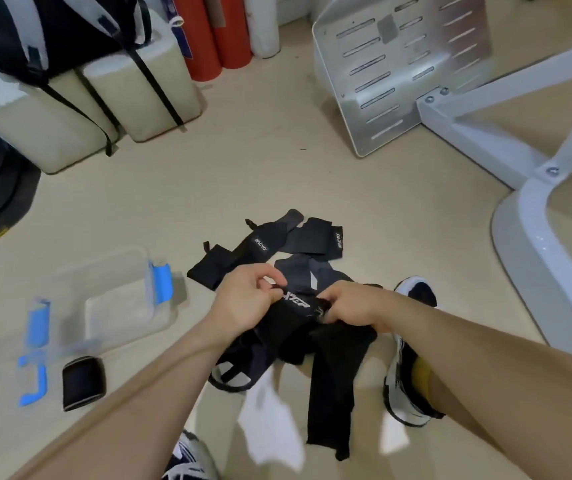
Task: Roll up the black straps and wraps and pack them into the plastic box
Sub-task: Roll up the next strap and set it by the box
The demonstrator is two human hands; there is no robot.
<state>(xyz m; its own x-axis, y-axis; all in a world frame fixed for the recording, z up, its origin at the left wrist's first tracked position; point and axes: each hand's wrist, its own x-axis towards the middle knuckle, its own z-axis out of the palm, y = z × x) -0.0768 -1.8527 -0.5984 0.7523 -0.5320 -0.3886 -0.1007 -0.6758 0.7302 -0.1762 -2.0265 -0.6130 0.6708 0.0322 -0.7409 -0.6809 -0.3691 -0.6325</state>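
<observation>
Our left hand [244, 299] and right hand [352, 306] pinch the strap [296, 305] — we should roll tight, edges aligned.

Bright, even indoor light from above, slightly warm on the beige floor [243, 174]. Soft, short shadows beside the plastic box [118, 296] and under the slotted metal plate [381, 81]. Mild glare on the white frame [537, 244] at right. Motion blur at lower left, smearing the blue clips [37, 327] and ghosting the box edges. Strong wide-angle bending toward the edges, with straight rails bowed. Little fold detail in the black straps [312, 240], with soft printed lettering.
</observation>
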